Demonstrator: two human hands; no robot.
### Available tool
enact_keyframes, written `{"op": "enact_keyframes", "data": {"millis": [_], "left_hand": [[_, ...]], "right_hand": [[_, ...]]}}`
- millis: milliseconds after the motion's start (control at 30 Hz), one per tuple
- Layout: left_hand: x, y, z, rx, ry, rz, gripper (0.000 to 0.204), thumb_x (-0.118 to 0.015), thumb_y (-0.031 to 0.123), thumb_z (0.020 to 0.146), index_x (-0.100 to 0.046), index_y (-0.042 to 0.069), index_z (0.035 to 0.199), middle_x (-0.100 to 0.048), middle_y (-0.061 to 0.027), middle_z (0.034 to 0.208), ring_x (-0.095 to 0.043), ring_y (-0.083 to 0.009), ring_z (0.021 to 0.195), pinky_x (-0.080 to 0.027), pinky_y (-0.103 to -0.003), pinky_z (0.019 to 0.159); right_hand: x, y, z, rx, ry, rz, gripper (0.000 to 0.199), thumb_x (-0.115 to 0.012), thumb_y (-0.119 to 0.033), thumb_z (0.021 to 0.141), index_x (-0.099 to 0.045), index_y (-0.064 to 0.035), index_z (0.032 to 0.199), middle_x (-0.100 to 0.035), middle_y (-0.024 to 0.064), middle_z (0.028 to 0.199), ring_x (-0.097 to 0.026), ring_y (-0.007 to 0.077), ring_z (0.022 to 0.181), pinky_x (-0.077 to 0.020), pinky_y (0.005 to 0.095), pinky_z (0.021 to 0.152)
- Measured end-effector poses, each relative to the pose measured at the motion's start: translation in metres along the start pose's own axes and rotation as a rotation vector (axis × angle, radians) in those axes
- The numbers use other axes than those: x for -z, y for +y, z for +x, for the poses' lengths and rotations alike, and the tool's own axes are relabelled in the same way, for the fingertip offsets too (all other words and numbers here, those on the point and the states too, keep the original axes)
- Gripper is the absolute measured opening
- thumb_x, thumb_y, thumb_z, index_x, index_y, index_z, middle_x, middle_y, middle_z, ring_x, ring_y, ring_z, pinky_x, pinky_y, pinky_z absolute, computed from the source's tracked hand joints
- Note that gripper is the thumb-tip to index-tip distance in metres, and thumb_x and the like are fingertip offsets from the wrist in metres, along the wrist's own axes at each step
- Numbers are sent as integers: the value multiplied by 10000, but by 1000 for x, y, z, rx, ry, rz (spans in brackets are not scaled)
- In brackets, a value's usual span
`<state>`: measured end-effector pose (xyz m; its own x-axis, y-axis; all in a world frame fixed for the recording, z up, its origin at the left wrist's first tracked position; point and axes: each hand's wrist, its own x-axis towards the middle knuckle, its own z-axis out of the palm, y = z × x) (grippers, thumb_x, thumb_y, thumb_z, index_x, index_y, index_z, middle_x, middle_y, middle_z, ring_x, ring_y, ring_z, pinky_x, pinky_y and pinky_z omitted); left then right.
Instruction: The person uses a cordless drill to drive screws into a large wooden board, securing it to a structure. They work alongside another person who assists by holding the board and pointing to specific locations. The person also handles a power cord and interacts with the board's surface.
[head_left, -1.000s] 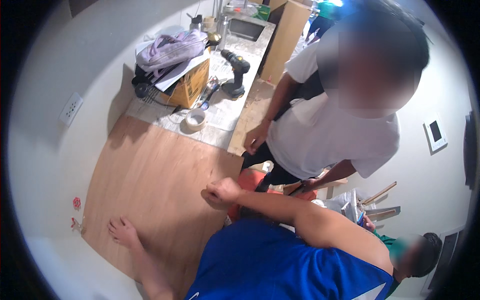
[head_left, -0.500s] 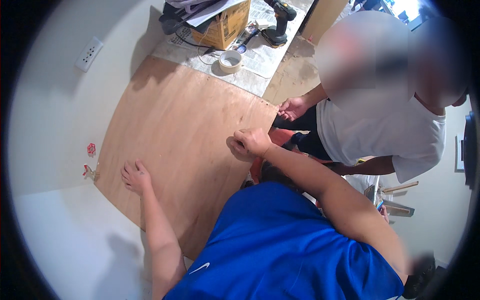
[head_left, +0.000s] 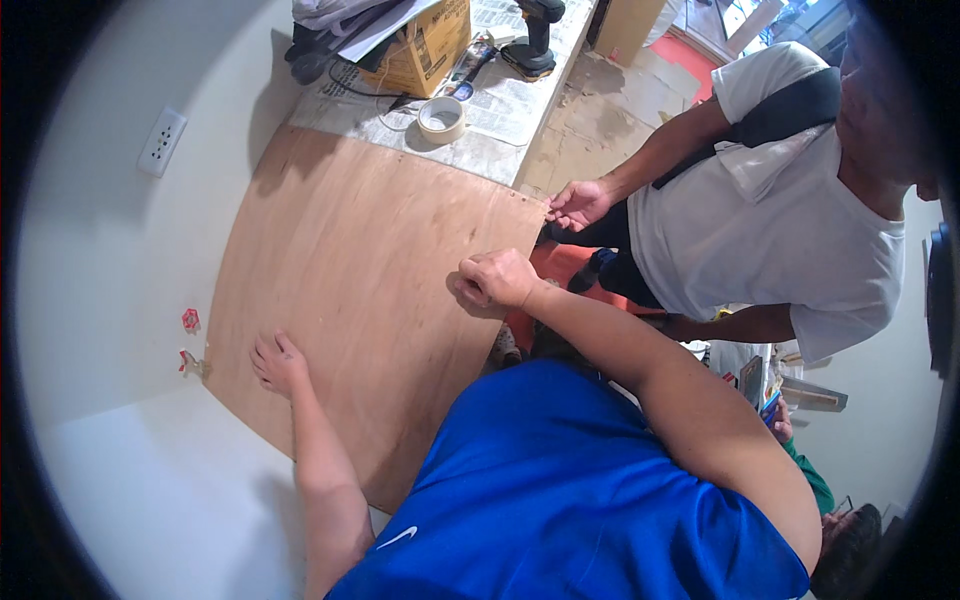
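Plywood sheet (head_left: 370,290): big, thin, prob flexes; your left hand (head_left: 277,362) lies open & flat on it, right hand (head_left: 497,279) fisted at its edge; grip opposite edges

The left hand (head_left: 277,362) lies flat, palm down, fingers spread, its forearm reaching forward from the lower edge. The right hand (head_left: 497,279) is curled into a loose fist, arm extended forward, elbow bent.
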<state>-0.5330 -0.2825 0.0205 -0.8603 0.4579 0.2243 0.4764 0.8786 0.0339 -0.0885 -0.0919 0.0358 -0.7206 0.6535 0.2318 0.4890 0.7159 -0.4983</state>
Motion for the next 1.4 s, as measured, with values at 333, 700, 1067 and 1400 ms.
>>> {"op": "enact_keyframes", "data": {"millis": [333,700,1067,1400], "left_hand": [[-2,-5,0,11,-7,5,686,-513,632,1057,-516,187,1579,-462,-106,1656,-415,-325,1530,-373,-603,1182],[1,-1,2,17,-34,-2,709,-516,633,1050,-516,163,1581,-459,-118,1660,-433,-349,1518,-367,-594,1196],[-1,0,0,15,-4,10,692,-517,633,1051,-536,170,1565,-493,-118,1628,-446,-335,1507,-393,-606,1166],[-8,-7,3,24,-18,18,673,-524,604,1050,-538,164,1560,-476,-127,1642,-453,-353,1495,-393,-602,1169]], "right_hand": [[0,2,0,14,20,32,292,-719,-328,913,-575,-109,787,-674,97,752,-706,343,701,-549,466,582],[2,3,-1,-8,-50,29,219,-660,-322,911,-633,-108,869,-711,106,813,-734,358,750,-583,495,623],[5,0,-1,-14,-48,21,202,-663,-310,892,-636,-110,886,-708,111,828,-739,356,763,-586,499,635],[8,-2,-1,-9,-26,76,220,-670,-324,892,-620,-111,867,-698,100,810,-735,352,762,-582,498,630]]}}
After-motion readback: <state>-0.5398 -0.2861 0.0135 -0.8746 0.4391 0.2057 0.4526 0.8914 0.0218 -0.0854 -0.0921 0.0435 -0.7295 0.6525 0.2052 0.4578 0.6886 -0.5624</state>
